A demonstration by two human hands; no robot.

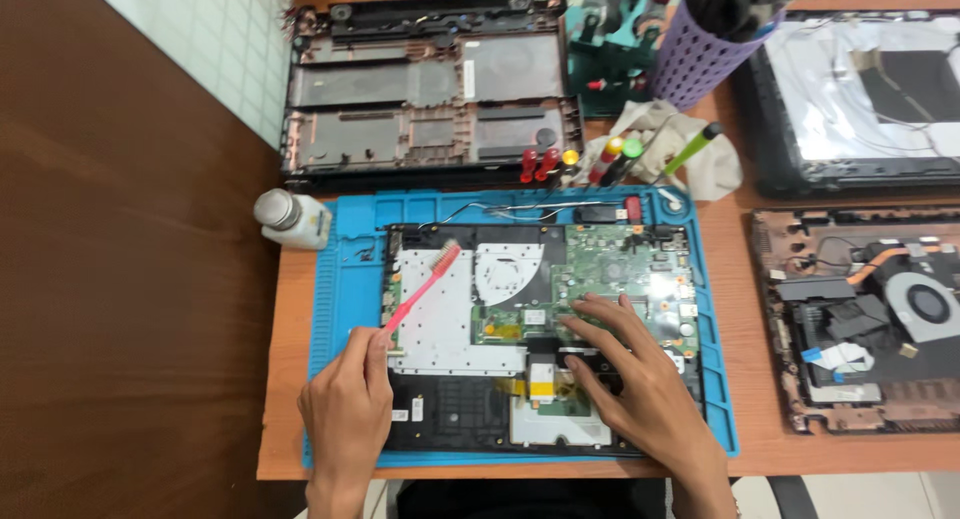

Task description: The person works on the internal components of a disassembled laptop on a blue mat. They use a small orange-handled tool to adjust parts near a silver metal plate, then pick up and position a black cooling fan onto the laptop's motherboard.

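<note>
An opened laptop base [450, 419] lies on a blue work mat [345, 279], its green circuit board [610, 264] and silver shield plate [440, 314] exposed. My left hand [345, 404] grips a pink toothbrush [425, 284] by the handle; the bristle head rests near the upper left of the shield plate. My right hand [625, 369] lies flat, fingers spread, on the lower part of the circuit board and the black parts beneath it, holding nothing.
A small white bottle [292, 219] stands off the mat's top left corner. A removed laptop bottom cover [430, 84] lies behind. Screwdrivers [545, 164] and a cloth [660, 139] sit near a purple holder [700, 54]. Two more opened laptops [865, 319] are right.
</note>
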